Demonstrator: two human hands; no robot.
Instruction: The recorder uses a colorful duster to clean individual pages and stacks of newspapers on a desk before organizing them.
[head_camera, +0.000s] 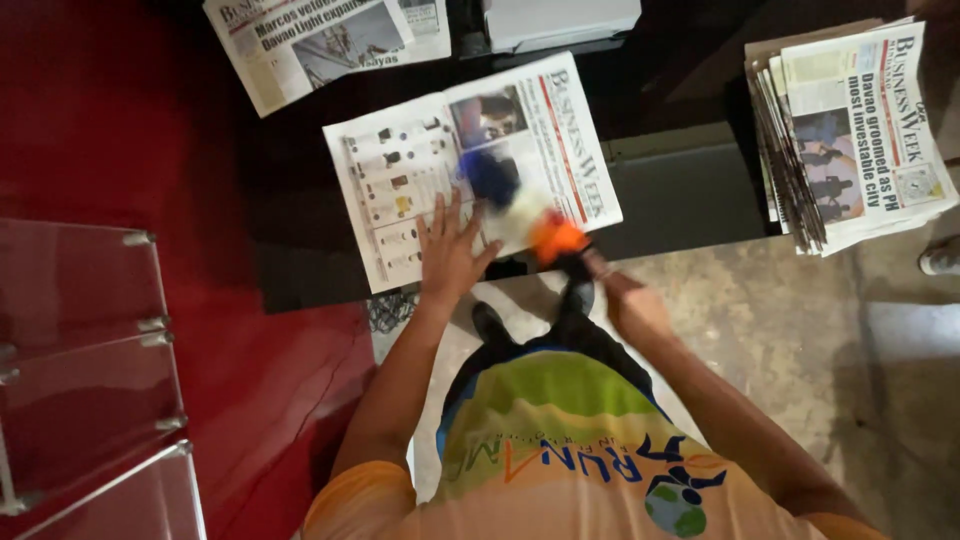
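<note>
**Duster over an open newspaper**

The left hand (450, 250) lies flat, fingers spread wide, pinning the open newspaper (420, 180) on the dark bench (680, 195). The right hand (632, 305) has its grip closed around a handle; the blurred blue, white and orange duster (520, 205) sits over the page's middle. How much has been wiped cannot be told. A newspaper stack (850, 140) lies well apart.
</note>
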